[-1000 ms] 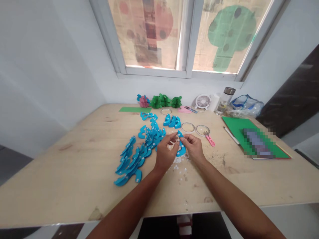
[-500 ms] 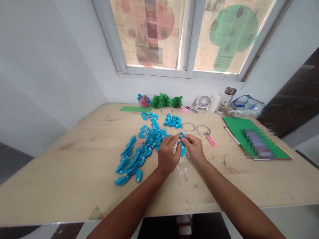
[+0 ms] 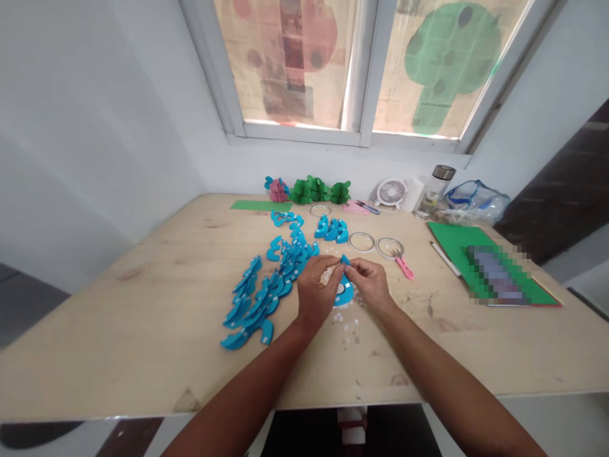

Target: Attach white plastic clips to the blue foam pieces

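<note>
Both my hands meet over the middle of the wooden table (image 3: 143, 330). My right hand (image 3: 370, 284) pinches a curved blue paper piece (image 3: 344, 291) at its top end. My left hand (image 3: 315, 289) is closed in a pinch at the same end of that piece, fingertips touching it. To the left lies a long spread of several similar blue curved pieces (image 3: 266, 285) with white tabs. Small white paper scraps (image 3: 349, 324) lie under and in front of my hands.
Pink snips (image 3: 403, 264), clear tape rings (image 3: 361, 241) and more blue pieces (image 3: 332, 230) lie behind my hands. Green sheets (image 3: 457, 244), a pen (image 3: 445, 258), a small fan (image 3: 391, 192), a jar (image 3: 435, 187), a plastic bag (image 3: 476, 200) and green paper decorations (image 3: 316, 190) stand at the back.
My left hand's fingers closed in on the top end of the blue piece. Both hands stay in place, and the view has shifted slightly.
</note>
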A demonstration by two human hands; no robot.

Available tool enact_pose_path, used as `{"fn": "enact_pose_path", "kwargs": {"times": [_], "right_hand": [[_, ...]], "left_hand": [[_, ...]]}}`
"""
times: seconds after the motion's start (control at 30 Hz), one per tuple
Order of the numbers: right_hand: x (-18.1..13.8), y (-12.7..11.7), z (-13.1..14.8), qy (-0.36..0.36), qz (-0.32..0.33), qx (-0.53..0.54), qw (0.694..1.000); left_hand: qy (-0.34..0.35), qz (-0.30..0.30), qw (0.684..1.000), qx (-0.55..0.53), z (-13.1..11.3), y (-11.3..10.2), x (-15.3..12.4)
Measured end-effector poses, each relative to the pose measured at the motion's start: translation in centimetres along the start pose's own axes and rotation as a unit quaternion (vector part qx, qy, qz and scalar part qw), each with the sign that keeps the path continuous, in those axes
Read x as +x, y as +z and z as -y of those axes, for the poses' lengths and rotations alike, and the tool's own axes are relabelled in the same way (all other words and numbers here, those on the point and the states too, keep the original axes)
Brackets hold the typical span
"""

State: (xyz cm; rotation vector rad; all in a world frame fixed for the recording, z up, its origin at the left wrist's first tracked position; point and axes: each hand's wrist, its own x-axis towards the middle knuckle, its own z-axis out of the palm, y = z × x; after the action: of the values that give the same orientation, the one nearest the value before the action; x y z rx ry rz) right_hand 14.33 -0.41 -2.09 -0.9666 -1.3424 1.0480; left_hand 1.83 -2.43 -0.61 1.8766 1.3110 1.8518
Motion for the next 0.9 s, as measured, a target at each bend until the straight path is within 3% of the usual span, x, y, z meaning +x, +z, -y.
{"fn": "enact_pose_path", "kwargs": {"times": [0.13, 0.23, 0.37, 0.5, 0.57, 0.7, 0.9], "right_hand": [[-0.2, 0.1, 0.1, -0.006, 0.018, -0.015, 1.0], [-0.2, 0.0, 0.2, -0.018, 0.03, -0.04, 0.999], [-0.2, -0.1, 0.2, -0.025, 0.046, -0.06, 0.997], [-0.2, 0.0, 0.0, -0.011, 0.05, -0.046, 0.998], [-0.2, 0.1, -0.1, -0.002, 0.052, -0.042, 0.998], [-0.3, 0.2, -0.1, 0.01, 0.063, -0.046, 0.997], [-0.3, 0.4, 0.0, 0.017, 0.07, -0.049, 0.996]], "left_hand": [[-0.077, -0.002, 0.996, -0.042, 0.1, 0.0, 0.1], [-0.176, 0.01, 0.975, -0.134, 0.4, 0.2, 0.4], [-0.333, 0.046, 0.895, -0.293, 1.0, 0.3, 0.9], [-0.411, 0.113, 0.825, -0.372, 1.2, -0.1, 1.4], [-0.412, 0.117, 0.824, -0.371, 1.2, -0.3, 1.5], [-0.386, 0.086, 0.856, -0.333, 1.2, -0.3, 1.4], [-0.397, 0.067, 0.85, -0.339, 1.1, 0.1, 1.1]]}}
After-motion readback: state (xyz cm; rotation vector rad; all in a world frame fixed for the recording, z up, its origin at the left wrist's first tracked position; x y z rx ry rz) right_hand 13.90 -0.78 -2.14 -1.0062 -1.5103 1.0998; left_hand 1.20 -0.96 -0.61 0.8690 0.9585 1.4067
